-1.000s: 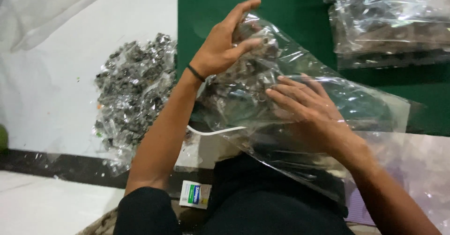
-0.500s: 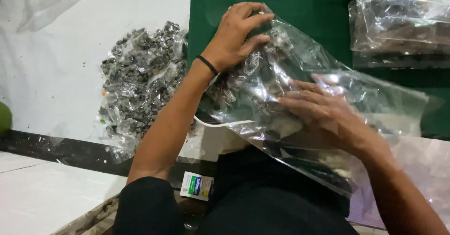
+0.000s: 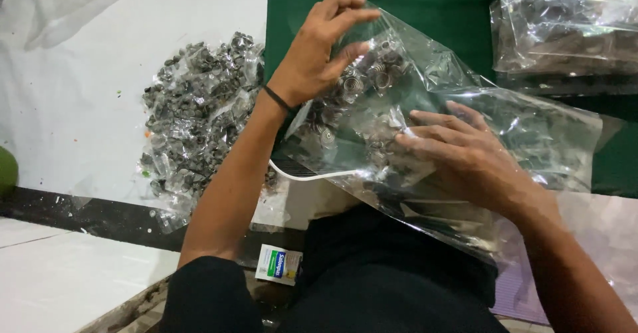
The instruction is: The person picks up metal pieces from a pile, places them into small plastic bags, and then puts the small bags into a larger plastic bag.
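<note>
Left hand fingers curl on the clear bag top edge; right hand presses spread, flat

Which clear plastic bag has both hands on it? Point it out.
The middle bag, slanting over the green mat: left hand at its top, right hand flat on it. The left bag and top-right bag lie untouched.

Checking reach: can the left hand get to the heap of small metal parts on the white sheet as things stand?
Probably yes. The left hand is busy gripping the clear plastic bag at its far end, but the heap of small metal parts lies just left of that forearm with nothing between them.
</note>
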